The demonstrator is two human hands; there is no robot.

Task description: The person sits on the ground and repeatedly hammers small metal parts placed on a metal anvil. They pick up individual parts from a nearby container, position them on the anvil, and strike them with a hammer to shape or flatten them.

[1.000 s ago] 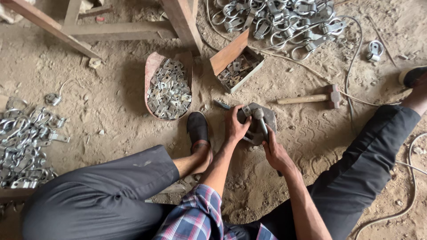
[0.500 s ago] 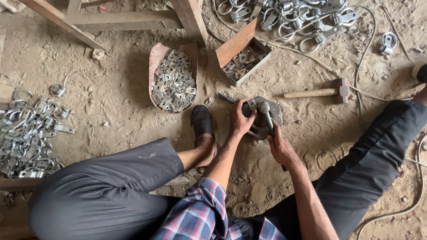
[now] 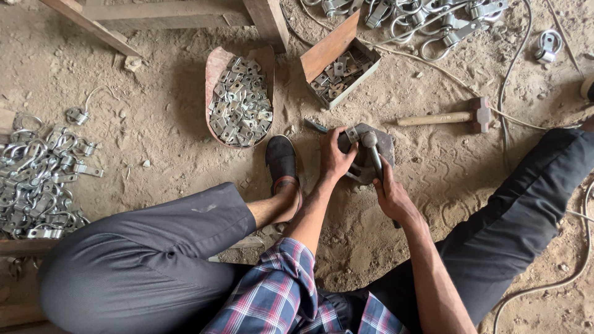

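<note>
I sit on a dirt floor with my legs spread. My left hand (image 3: pixel 334 158) holds a small metal bracket (image 3: pixel 352 134) down on a dark metal block (image 3: pixel 383 145) set in the ground. My right hand (image 3: pixel 391 196) grips the handle of a small hammer (image 3: pixel 373 151), whose head rests by the bracket on the block. A thin metal rod (image 3: pixel 314 125) pokes out just left of my left hand.
A curved tray (image 3: pixel 213 68) of metal brackets and a cardboard box (image 3: pixel 331 49) of small plates lie beyond the block. A wooden-handled hammer (image 3: pixel 442 117) lies to the right. Piles of metal clamps (image 3: pixel 37 179) lie left and at top right (image 3: pixel 427 18). Cables cross the right side.
The view has shifted slightly. My hands stay on the block, and the hammer head now rests lower, beside the bracket.
</note>
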